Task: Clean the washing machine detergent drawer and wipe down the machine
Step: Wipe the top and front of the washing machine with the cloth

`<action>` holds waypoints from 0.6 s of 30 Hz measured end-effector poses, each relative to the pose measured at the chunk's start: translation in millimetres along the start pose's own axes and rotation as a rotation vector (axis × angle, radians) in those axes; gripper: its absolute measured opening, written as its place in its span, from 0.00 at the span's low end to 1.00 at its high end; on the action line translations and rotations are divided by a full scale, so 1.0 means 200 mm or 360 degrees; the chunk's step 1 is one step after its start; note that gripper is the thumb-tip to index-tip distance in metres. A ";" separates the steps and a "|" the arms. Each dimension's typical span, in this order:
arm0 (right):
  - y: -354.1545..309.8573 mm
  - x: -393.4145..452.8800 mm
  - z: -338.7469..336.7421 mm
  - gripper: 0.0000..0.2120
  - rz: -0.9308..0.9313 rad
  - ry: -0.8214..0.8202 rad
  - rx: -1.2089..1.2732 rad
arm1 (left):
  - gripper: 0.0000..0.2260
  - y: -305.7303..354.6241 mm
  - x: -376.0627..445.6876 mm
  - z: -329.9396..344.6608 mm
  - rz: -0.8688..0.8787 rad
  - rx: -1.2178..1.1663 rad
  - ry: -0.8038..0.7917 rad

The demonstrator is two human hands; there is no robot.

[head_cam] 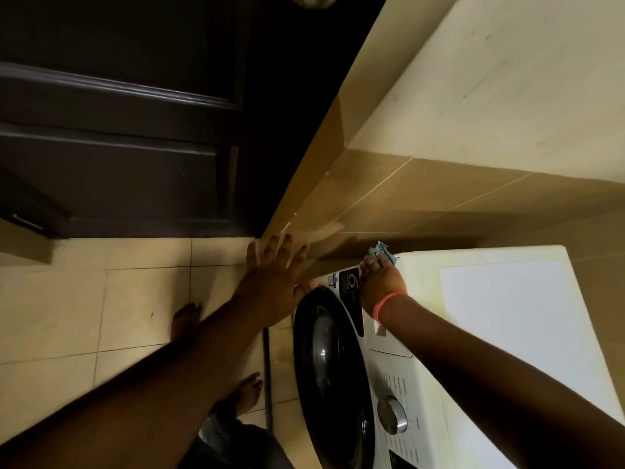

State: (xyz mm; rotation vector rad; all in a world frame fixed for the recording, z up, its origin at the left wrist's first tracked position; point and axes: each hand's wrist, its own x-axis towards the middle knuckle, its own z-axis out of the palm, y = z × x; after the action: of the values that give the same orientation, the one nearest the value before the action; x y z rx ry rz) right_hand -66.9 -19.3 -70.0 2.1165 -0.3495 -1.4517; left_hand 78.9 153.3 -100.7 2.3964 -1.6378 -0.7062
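Observation:
A white front-loading washing machine fills the lower right, with a dark round door, a silver dial and the detergent drawer front on its control panel. My right hand holds a light blue cloth against the machine's far top front corner. My left hand is stretched out with straight, spread fingers beside the machine's far side, its thumb near the door rim; it holds nothing.
A tiled beige wall runs right behind and beside the machine. A dark wooden door stands at the upper left. Cream floor tiles lie below, with my two bare feet on them.

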 end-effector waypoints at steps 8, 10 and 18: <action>0.02 -0.17 0.01 0.31 -0.0089 0.0009 -0.0012 | 0.37 0.11 0.05 0.05 0.0011 -0.0048 -0.0002; -0.03 -0.08 -0.01 0.30 -0.0088 0.0001 0.0007 | 0.37 0.13 0.06 0.06 0.0028 -0.0053 0.0006; -0.02 -0.06 0.09 0.32 0.0005 0.0219 0.0054 | 0.39 0.07 0.01 0.03 0.0003 -0.0035 -0.0002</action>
State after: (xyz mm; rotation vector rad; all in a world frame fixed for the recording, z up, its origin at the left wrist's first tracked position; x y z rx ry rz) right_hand -87.8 -15.8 -68.0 2.2275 -0.3268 -1.2979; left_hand 65.0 146.6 -100.5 2.3796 -1.6238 -0.7215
